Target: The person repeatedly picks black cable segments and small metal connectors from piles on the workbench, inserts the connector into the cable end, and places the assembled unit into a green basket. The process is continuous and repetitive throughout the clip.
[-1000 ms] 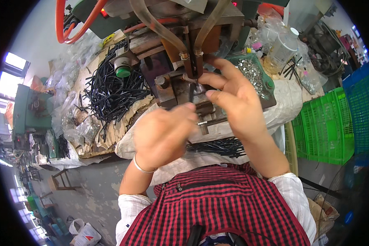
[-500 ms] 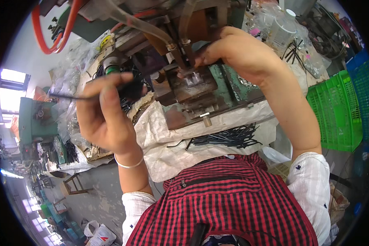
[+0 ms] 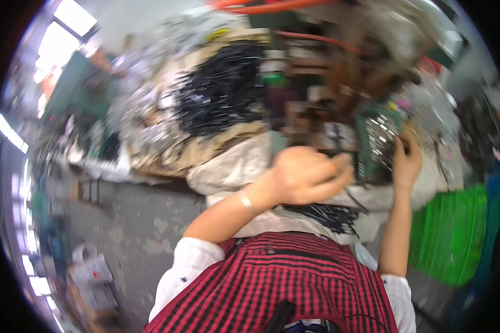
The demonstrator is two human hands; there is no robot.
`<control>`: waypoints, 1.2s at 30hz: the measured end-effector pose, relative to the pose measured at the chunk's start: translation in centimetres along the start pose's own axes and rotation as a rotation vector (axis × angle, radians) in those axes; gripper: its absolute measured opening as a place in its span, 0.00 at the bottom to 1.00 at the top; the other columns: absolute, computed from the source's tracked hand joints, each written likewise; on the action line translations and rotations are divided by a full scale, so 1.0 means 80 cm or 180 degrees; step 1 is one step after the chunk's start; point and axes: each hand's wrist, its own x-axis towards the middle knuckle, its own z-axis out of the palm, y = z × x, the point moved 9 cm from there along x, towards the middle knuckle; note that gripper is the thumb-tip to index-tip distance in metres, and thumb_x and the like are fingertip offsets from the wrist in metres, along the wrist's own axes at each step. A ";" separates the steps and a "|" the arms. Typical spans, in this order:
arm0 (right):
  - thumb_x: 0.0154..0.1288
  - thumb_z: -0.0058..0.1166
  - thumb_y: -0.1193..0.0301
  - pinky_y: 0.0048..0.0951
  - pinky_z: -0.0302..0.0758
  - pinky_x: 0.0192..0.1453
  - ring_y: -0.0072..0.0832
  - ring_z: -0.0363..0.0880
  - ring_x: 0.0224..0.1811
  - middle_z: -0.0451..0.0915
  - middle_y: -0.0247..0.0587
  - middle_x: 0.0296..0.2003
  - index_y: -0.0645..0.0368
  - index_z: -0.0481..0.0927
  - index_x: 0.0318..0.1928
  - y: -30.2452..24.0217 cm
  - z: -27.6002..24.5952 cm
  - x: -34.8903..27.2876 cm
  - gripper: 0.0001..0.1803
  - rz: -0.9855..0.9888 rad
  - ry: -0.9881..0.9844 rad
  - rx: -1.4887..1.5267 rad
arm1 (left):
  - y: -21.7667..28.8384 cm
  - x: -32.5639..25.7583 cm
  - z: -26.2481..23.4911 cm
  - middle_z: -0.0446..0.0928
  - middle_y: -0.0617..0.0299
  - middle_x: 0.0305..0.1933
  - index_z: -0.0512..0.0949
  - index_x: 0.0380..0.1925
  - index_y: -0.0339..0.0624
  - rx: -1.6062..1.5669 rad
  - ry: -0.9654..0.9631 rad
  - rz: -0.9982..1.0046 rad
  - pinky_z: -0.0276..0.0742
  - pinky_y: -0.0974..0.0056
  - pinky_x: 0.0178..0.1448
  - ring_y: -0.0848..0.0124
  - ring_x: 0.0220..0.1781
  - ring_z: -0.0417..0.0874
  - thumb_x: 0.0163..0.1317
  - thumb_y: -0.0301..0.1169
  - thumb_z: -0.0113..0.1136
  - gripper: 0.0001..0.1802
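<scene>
My left hand (image 3: 311, 175) is closed in front of the machine's die area, its fingers pinching a thin black rod (image 3: 356, 201) whose end sticks out below them. A metal block (image 3: 338, 135) of the machine lies just beyond these fingers. At the right edge of the machine bed, my right hand (image 3: 407, 164) is curled beside a heap of small shiny metal pieces (image 3: 380, 139). Whatever its fingertips hold is too small and blurred to make out. Several loose black rods (image 3: 330, 217) lie on the pale cloth between my apron and the machine.
A large heap of black rods (image 3: 222, 91) covers the bench left of the machine, among crumpled clear plastic. Orange hoses (image 3: 283, 6) hang overhead. A green plastic crate (image 3: 450, 236) stands at the right, and a wooden stool (image 3: 86, 191) is on the floor at left.
My left hand has swung right with the black rod, from beside the machine to its front. My right hand has left the die and come to the metal pieces. The view has turned left.
</scene>
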 end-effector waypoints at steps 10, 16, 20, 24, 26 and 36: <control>0.75 0.57 0.75 0.25 0.76 0.59 0.23 0.82 0.50 0.86 0.39 0.46 0.66 0.82 0.54 0.018 0.029 0.012 0.12 -0.0119 -0.0031 0.0908 | 0.006 -0.001 -0.025 0.87 0.54 0.48 0.86 0.41 0.42 0.0032 -0.0147 -0.0610 0.70 0.70 0.25 0.77 0.24 0.79 0.54 0.29 0.72 0.13; 0.76 0.57 0.75 0.24 0.76 0.56 0.21 0.80 0.46 0.84 0.35 0.46 0.65 0.83 0.52 0.089 -0.010 -0.023 0.10 0.0508 0.0617 0.1877 | -0.044 -0.094 -0.262 0.88 0.58 0.42 0.86 0.41 0.38 0.2459 0.1075 -0.2233 0.81 0.62 0.46 0.66 0.39 0.87 0.60 0.17 0.68 0.09; 0.74 0.60 0.74 0.22 0.75 0.56 0.19 0.79 0.45 0.84 0.33 0.44 0.63 0.84 0.49 0.079 0.048 -0.006 0.08 0.0962 0.0359 0.2276 | -0.135 -0.176 -0.315 0.86 0.57 0.42 0.85 0.38 0.39 0.2871 0.0310 -0.2997 0.78 0.58 0.52 0.58 0.44 0.84 0.62 0.23 0.68 0.05; 0.72 0.62 0.76 0.23 0.76 0.57 0.21 0.81 0.48 0.85 0.34 0.44 0.64 0.85 0.48 -0.007 0.065 0.000 0.08 0.0354 -0.0149 0.1922 | -0.193 -0.241 -0.273 0.84 0.56 0.40 0.88 0.30 0.43 0.3485 -0.0652 -0.3343 0.76 0.52 0.53 0.55 0.47 0.81 0.55 0.39 0.76 0.11; 0.72 0.61 0.77 0.23 0.76 0.59 0.23 0.82 0.50 0.86 0.37 0.46 0.66 0.85 0.50 -0.012 0.065 -0.002 0.09 0.0250 -0.0200 0.1793 | -0.212 -0.270 -0.248 0.82 0.56 0.39 0.89 0.27 0.44 0.3643 -0.1159 -0.3747 0.75 0.51 0.52 0.54 0.47 0.80 0.50 0.45 0.79 0.16; 0.74 0.58 0.78 0.25 0.76 0.59 0.23 0.82 0.49 0.87 0.37 0.46 0.67 0.86 0.50 0.026 -0.046 -0.060 0.09 0.0056 0.0408 0.0637 | -0.200 -0.280 -0.204 0.87 0.53 0.31 0.85 0.54 0.44 0.1736 -0.0853 -0.4942 0.81 0.56 0.39 0.61 0.29 0.86 0.65 0.31 0.65 0.18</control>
